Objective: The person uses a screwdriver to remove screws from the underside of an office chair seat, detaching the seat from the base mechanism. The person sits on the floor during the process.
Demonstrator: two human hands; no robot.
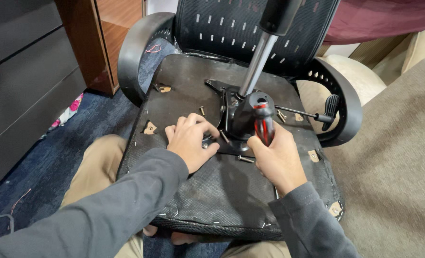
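Dark blue carpet point(40, 162) runs along the left beside a grey cabinet front point(21, 71) and a wooden panel point(112, 33). An office chair lies overturned across the person's lap, the black fabric underside of its seat point(222, 191) facing up, armrests curving out at either side.

Near the middle, the left hand point(189, 141) rests on the seat underside with fingers curled narrow, the fingertips pressed at the edge of the black metal mechanism plate point(231, 114), seemingly pinching something small there; what it is cannot be told. Loose bolts point(245, 159) lie on the fabric just beside the plate. From the plate the chrome gas cylinder point(257, 62) rises toward the camera.

To the right, the right hand point(277, 157) is wrapped around a red-and-black screwdriver point(264, 122), held upright against the plate. A lever with a black paddle point(330, 111) sticks out farther right.

By the look of it, the fastening of the plate is the step in hand. The next move calls for seating the tip squarely in a bolt head while the left hand steadies it.
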